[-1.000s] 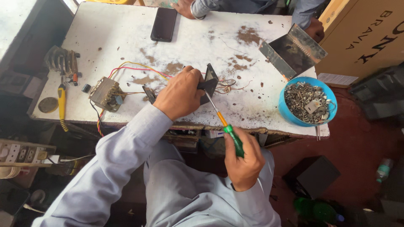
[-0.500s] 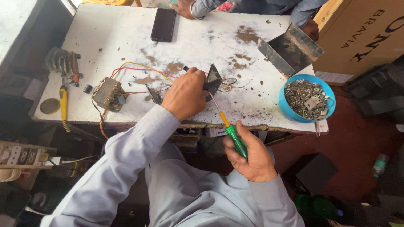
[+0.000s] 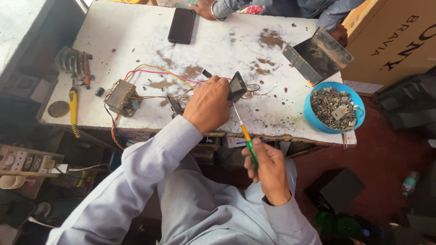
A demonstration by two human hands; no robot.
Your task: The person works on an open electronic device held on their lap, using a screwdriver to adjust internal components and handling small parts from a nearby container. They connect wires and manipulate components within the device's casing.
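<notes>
- Left hand (image 3: 208,108): fingers closed over a small black component (image 3: 237,85), pinned to the white worktable (image 3: 127,36) near its front edge.
- Right hand (image 3: 269,169): fist wrapped around a green-and-orange screwdriver (image 3: 244,134), tip meeting the component.
- Transformer (image 3: 120,97), wired, lies left; blue bowl (image 3: 334,110) of metal scraps right.

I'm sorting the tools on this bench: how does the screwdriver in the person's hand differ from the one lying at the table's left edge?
The green-and-orange screwdriver is gripped by the right hand, its tip against the small dark part that the left hand steadies. The yellow-handled screwdriver lies untouched, overhanging the table edge. The first slants up towards the part; the second lies along the left edge. Both are slim hand tools.
</notes>
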